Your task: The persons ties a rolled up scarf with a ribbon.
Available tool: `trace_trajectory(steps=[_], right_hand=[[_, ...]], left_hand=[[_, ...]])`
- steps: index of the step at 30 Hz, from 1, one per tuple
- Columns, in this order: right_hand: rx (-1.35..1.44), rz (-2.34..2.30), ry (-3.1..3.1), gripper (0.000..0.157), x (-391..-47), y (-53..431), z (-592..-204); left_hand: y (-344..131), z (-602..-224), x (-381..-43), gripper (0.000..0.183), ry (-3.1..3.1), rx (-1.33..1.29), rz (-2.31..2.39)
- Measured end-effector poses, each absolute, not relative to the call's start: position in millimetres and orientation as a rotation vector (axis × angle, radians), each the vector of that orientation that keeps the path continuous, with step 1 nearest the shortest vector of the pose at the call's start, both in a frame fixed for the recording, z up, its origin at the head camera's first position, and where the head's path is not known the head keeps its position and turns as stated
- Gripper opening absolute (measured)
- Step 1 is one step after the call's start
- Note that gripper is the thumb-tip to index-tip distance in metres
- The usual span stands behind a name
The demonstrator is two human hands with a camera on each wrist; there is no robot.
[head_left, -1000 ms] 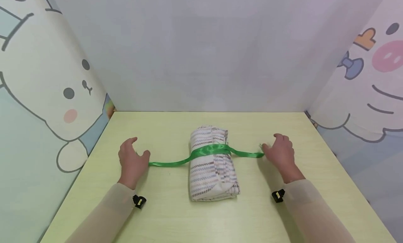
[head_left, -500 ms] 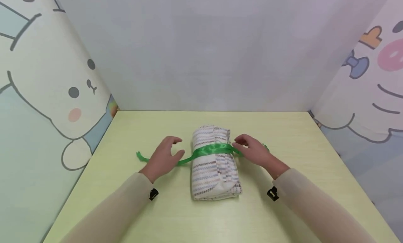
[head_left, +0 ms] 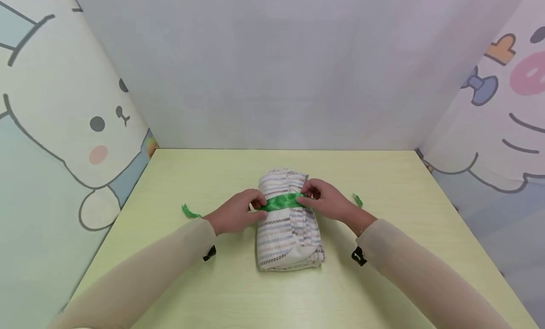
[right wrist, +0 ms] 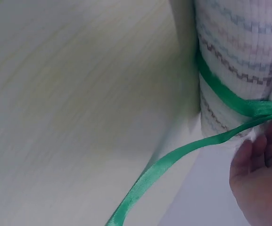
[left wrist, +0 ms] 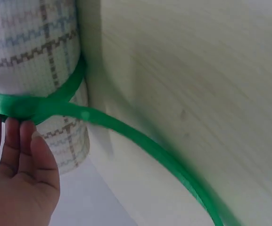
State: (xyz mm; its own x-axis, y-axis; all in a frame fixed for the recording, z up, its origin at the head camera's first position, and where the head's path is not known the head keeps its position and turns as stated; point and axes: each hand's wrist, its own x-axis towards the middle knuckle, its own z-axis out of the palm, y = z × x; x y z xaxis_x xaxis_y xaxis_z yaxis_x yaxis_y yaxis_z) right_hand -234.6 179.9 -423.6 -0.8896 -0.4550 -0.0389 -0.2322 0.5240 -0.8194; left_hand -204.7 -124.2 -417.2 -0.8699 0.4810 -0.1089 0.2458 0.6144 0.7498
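A folded bundle of striped, woven cloth (head_left: 274, 246) lies lengthwise in the middle of the table. Around it runs a green satin ribbon (head_left: 282, 202), with a loose tail on each side. At the band's left end, my left hand (head_left: 238, 210) pinches the ribbon between thumb and fingers; the left wrist view shows its fingertips tucked at the ribbon (left wrist: 140, 139). On the band's right end, my right hand (head_left: 329, 203) pinches it too, index curled toward thumb. Each forearm partly covers a ribbon tail. Under the fingertips the ribbon is hidden.
The pale wooden table (head_left: 204, 291) ends at a plain grey backdrop (head_left: 272, 83). Cartoon-printed panels stand along the left (head_left: 51, 144) and right sides. Frayed ribbon ends lie on the table beyond each wrist.
Both hands have moved inward from the ribbon's outer ends to the bundle's sides, letting go of the tails. The fingers have since closed on the band. The bundle stays in place.
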Motion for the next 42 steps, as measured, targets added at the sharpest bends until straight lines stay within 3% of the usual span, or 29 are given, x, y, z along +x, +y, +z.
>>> trace_trajectory(steps=[8, 21, 34, 42], right_hand=[[-0.564, -1.263, 2.469, 0.021, -244.1, 178.7, -418.4], [-0.583, -1.276, 2.304, 0.038, -248.8, 188.5, -410.1], [-0.501, -1.093, 2.367, 0.05, -250.2, 206.1, -426.6], [-0.45, -1.157, 2.392, 0.049, -247.8, 209.9, -433.1]], left_hand=[[-126.0, -417.9, -215.4, 0.017, 2.47, 0.5, 1.108], [-131.1, -418.3, -217.9, 0.013, 2.284, 0.428, 1.258], [-151.3, -429.1, -222.7, 0.043, 2.217, 0.362, 1.283], [-156.7, -426.3, -221.6, 0.043, 2.354, 0.306, 1.299]])
